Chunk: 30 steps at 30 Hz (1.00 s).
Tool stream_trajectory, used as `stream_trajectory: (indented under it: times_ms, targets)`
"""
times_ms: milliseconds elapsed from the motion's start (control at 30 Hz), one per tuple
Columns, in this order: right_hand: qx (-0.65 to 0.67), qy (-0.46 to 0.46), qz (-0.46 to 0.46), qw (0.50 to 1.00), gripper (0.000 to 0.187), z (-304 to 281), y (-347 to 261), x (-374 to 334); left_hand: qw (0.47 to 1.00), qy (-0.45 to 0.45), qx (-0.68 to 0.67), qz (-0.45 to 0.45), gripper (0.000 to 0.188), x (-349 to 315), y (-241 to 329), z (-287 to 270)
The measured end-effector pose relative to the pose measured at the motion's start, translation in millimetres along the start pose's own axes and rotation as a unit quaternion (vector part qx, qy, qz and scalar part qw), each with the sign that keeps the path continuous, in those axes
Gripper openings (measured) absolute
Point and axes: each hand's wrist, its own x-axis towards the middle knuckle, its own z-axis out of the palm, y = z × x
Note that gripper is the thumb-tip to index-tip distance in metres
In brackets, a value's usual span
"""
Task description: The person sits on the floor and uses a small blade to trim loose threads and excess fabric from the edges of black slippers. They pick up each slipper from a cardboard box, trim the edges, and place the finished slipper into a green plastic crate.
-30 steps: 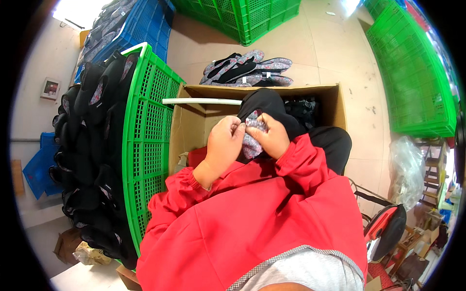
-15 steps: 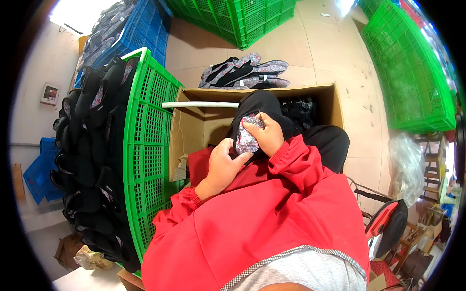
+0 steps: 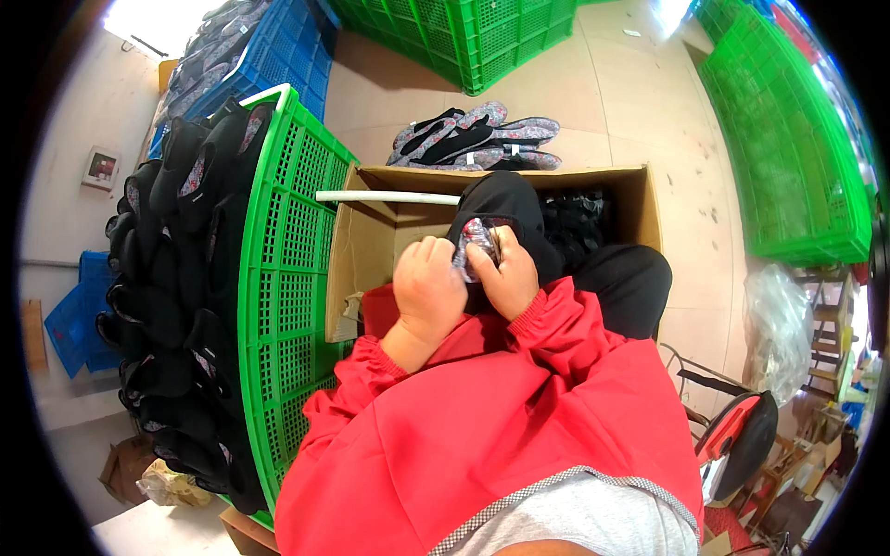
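My left hand (image 3: 430,289) is curled closed at the near left end of a fabric slipper (image 3: 475,232) with a grey-and-red patterned surface. My right hand (image 3: 513,278) grips the slipper's right side, its thumb pressed on the pattern. The slipper is held over my black-trousered knee, and my fingers hide much of it. Beneath my hands stands an open cardboard box (image 3: 345,264), with dark glossy items (image 3: 577,221) inside at the right. A white rod (image 3: 387,196) lies across the box's left side.
At left, a green crate (image 3: 289,236) stands beside heaped black slippers (image 3: 162,301) with patterned linings. More patterned slippers (image 3: 477,139) lie on the floor beyond the box. Other green crates (image 3: 788,139) stand right and far ahead. A blue crate (image 3: 295,60) sits far left.
My left hand has moved up and rolled over into a fist against the slipper. The right hand has shifted slightly down and right. Less of the patterned fabric shows.
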Motion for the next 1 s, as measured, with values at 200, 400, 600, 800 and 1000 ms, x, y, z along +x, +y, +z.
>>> stream_trajectory:
  times_ms: [200,400,600,800,1000]
  targets:
    - [0.291,-0.091,0.127,0.944,0.027,-1.1,1.3,-12.4,0.995,0.020,0.063,0.075,0.010,23.5,-23.6,-5.8]
    - [0.222,-0.090,0.132,0.962,0.026,-5.8,1.9,-8.6,0.993,-0.074,-0.057,0.072,0.026,17.3,-14.6,-20.7]
    - [0.321,-0.094,0.169,0.927,0.015,-52.4,-19.6,-6.4,0.988,-0.114,-0.002,0.103,0.040,-4.1,-9.2,-21.1]
    - [-0.091,-0.009,-0.006,0.996,0.043,-80.1,-3.3,7.0,0.981,-0.127,0.051,0.134,0.046,-17.7,4.3,-12.4]
    - [-0.039,-0.038,0.028,0.998,0.034,-60.1,25.7,0.2,0.985,-0.086,0.050,0.140,0.042,-2.9,-8.3,9.8]
